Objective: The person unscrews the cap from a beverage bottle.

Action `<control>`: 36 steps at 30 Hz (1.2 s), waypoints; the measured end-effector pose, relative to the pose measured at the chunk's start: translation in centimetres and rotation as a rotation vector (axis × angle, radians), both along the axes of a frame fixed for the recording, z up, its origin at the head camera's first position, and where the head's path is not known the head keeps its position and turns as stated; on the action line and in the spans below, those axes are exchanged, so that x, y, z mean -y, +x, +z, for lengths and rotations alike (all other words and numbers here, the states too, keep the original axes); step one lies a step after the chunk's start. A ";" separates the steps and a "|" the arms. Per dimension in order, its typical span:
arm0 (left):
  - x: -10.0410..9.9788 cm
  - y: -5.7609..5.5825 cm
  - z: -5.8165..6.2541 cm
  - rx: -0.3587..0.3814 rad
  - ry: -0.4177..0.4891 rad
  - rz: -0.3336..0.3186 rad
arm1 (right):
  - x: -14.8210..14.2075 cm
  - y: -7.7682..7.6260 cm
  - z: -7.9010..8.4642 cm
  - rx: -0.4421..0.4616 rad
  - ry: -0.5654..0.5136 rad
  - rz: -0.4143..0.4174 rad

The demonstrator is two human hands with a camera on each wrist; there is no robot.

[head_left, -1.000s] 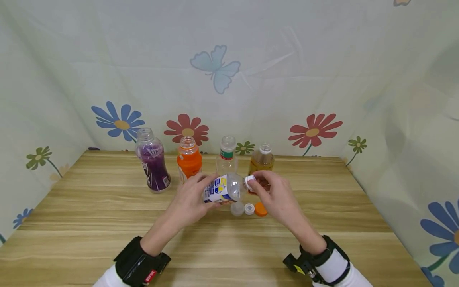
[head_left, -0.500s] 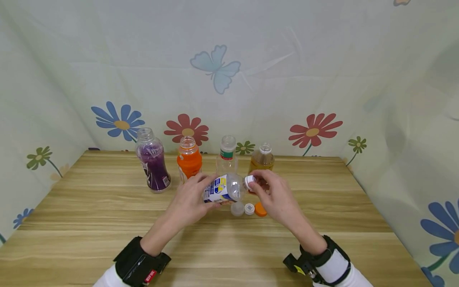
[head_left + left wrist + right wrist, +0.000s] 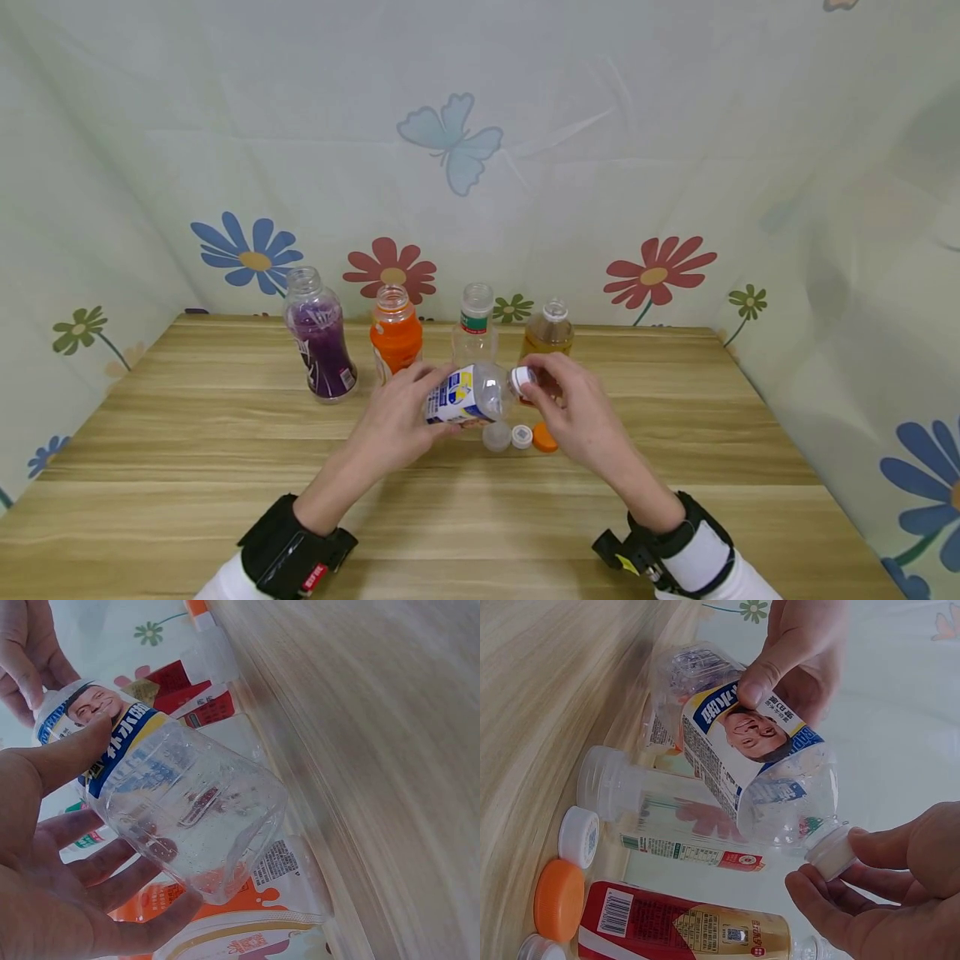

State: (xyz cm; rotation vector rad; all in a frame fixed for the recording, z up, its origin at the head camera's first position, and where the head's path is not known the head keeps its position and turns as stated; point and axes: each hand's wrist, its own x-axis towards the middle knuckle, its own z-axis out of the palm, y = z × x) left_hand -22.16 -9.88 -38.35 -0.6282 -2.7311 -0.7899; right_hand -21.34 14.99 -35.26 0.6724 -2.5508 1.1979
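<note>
A clear plastic bottle [image 3: 459, 395] with a blue, white and yellow label is held above the table, tilted on its side with its neck to the right. My left hand [image 3: 397, 417] grips it around the label, thumb on the near side in the left wrist view. At the neck, a white cap [image 3: 832, 855] is pinched between the thumb and fingers of my right hand [image 3: 581, 408]. No liquid shows inside the bottle [image 3: 195, 802], only droplets on its wall. In the right wrist view the cap sits at the bottle's mouth.
Behind the hands stand uncapped bottles: purple [image 3: 326, 350], orange [image 3: 397, 333], clear with a green-and-red label [image 3: 477, 321], and amber [image 3: 551, 333]. Below the held bottle lie loose caps: translucent [image 3: 497, 437], white [image 3: 522, 437], orange [image 3: 545, 437]. Another pale cap [image 3: 540, 949] shows in the right wrist view.
The fingers of my right hand have shifted slightly around the white cap, which looks a little turned. The left hand and the bottle have stayed in place.
</note>
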 end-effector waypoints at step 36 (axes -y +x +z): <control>0.0 0.0 0.0 0.016 0.033 -0.006 | -0.1 -0.6 -0.4 0.057 0.000 -0.068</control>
